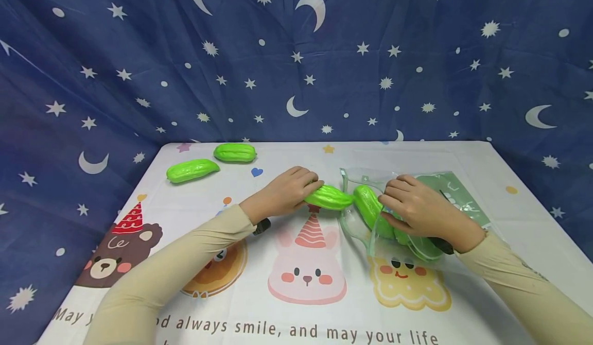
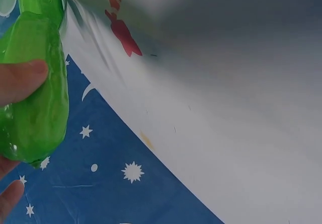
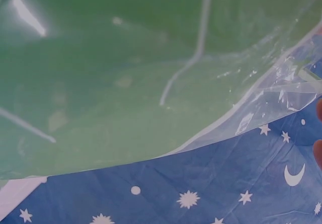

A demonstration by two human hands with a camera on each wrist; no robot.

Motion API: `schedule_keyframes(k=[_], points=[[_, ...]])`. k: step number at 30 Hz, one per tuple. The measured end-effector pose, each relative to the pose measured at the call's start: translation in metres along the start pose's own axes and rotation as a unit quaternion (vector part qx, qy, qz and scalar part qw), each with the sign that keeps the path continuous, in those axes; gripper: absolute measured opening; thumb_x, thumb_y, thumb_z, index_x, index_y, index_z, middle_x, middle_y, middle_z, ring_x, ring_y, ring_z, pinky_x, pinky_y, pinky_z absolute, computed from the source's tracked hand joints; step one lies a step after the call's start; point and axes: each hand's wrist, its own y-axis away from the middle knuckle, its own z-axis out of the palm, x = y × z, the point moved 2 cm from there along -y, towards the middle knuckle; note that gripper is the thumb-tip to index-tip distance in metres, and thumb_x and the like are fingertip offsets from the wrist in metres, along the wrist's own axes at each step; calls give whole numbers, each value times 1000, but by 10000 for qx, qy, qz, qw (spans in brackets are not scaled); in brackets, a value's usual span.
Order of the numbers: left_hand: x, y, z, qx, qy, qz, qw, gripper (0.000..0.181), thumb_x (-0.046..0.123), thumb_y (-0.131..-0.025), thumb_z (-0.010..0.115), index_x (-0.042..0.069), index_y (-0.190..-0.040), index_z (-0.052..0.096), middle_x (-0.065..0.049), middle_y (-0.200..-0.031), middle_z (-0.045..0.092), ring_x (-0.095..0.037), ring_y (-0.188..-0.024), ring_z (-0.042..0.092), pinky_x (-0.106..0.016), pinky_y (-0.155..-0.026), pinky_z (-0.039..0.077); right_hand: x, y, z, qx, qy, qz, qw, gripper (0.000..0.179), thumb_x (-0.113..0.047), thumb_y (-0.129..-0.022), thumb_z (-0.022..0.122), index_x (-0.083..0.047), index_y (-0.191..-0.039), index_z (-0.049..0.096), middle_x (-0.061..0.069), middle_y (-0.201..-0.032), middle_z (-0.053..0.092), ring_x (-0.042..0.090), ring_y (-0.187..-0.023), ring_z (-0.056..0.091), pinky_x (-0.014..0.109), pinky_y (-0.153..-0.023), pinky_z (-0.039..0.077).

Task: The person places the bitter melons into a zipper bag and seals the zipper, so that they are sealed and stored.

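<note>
My left hand (image 1: 288, 191) grips a bright green, ridged toy bitter melon (image 1: 331, 198) by one end. The left wrist view shows the thumb lying across that melon (image 2: 48, 113), its stubby tip pointing down. The melon's free end is right at the mouth of a clear plastic bag (image 1: 465, 195) with green edging and a green printed panel. Curled over the near part of the bag, my right hand (image 1: 412, 206) holds its plastic. Inside lies another bitter melon (image 1: 368, 203), with more green partly hidden under the right hand. The green panel (image 3: 126, 83) fills much of the right wrist view.
Two more bitter melons lie at the back left, one (image 1: 192, 170) in front of the other (image 1: 234, 152). A white cloth (image 1: 222, 329) with cartoon prints covers the table. Behind it hangs a dark blue curtain (image 1: 296, 77) with moons and stars.
</note>
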Motion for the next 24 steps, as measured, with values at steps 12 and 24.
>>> schedule_keyframes(k=[12, 24], points=[[6, -12, 4, -93, 194, 41, 9998, 39, 20, -82, 71, 8, -118, 60, -6, -108, 59, -22, -100, 57, -32, -97, 44, 1, 0, 0, -13, 9, 14, 10000, 39, -32, -99, 32, -6, -83, 56, 5, -72, 56, 22, -71, 52, 38, -71, 45], [18, -26, 10, -171, 207, 195, 9995, 41, 18, -81, 69, 8, -120, 60, -4, -109, 61, -20, -101, 57, -30, -98, 44, 1, 0, 0, -15, 31, 3, 10000, 38, -31, -99, 31, -7, -81, 54, 5, -71, 55, 23, -71, 51, 38, -72, 45]])
